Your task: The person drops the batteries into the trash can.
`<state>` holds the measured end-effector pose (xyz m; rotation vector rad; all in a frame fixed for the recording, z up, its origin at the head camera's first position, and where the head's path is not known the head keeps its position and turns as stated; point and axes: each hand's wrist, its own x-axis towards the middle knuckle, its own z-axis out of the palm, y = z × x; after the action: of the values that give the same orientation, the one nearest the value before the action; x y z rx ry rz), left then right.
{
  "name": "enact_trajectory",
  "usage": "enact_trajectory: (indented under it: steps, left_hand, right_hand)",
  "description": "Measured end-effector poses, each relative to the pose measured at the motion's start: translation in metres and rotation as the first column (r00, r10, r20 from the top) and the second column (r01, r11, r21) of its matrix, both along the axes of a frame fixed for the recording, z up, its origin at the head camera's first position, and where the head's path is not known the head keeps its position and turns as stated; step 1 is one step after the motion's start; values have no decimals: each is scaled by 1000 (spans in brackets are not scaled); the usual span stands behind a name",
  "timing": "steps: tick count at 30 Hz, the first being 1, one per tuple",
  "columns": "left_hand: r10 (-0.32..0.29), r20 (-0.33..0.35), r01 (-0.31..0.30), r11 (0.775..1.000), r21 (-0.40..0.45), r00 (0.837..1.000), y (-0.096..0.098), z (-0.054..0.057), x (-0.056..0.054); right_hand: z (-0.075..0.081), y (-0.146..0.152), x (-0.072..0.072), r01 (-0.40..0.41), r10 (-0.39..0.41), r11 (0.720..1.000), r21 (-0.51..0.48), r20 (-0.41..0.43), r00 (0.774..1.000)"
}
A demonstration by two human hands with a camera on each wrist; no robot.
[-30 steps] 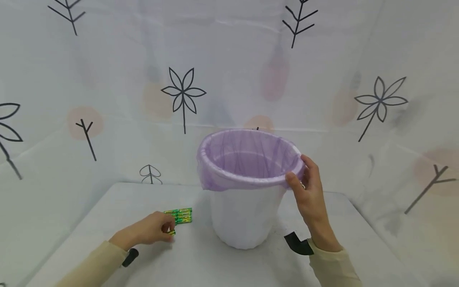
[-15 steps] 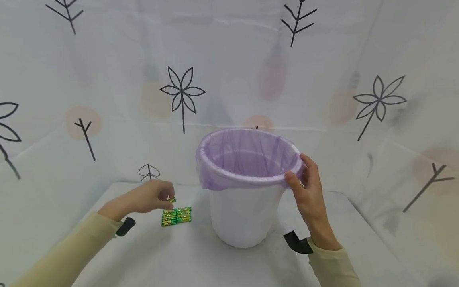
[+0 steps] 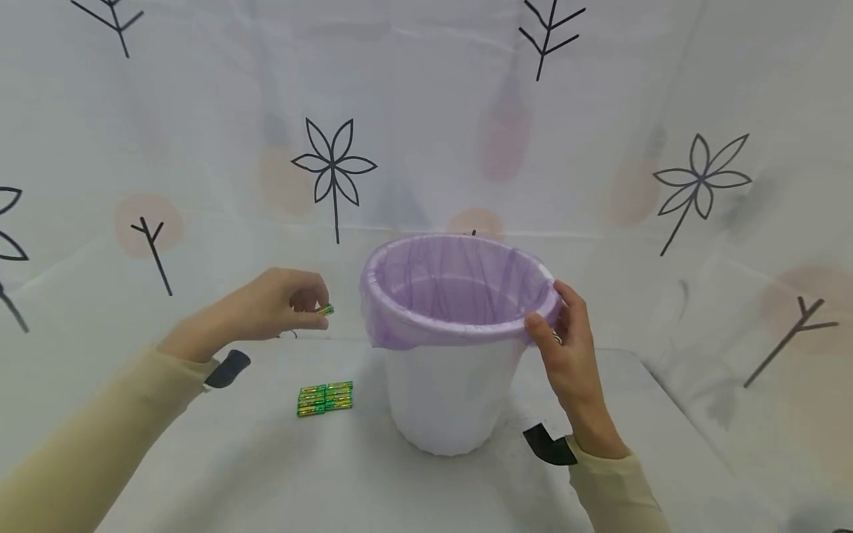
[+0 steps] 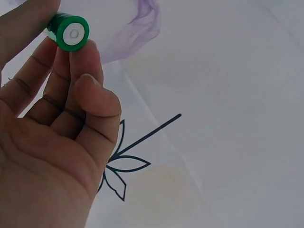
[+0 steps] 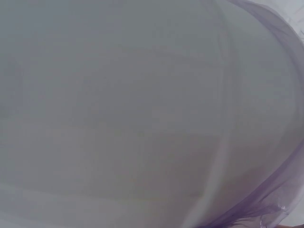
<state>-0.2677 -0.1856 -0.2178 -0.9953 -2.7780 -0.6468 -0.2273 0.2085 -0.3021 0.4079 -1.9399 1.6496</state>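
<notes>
Between thumb and fingers my left hand (image 3: 280, 303) pinches a green battery (image 4: 70, 32), raised above the table to the left of the bin. The left wrist view shows the battery's pale flat end facing the camera. My right hand (image 3: 569, 355) grips the right side of the rim of a white trash bin (image 3: 449, 400), thumb on the near side. A thin purple bag (image 3: 406, 337) lines the bin and folds over its rim. Several green and gold batteries (image 3: 325, 398) lie in a tight block on the table, below my left hand.
The bin stands upright on a white table (image 3: 320, 481). Behind it hangs a pale cloth backdrop (image 3: 413, 104) printed with flowers and twigs. Black straps cross both wrists.
My left hand has lifted a battery from beside the block, rising up and away from the table. My right hand stays on the bin's rim.
</notes>
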Motion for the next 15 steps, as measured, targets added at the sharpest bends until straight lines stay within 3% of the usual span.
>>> enact_trajectory:
  steps: [7,15]
  left_hand:
    - [-37,-91,36,999,-12,995,17,30,3]
    - [-119,-128,118,993,-16,985,49,51,-4]
  right_hand:
    - [1,-1,-1,7,-7,1000,6,2,1000]
    - [0,-1,-1,3,-3,1000,6,-1,1000]
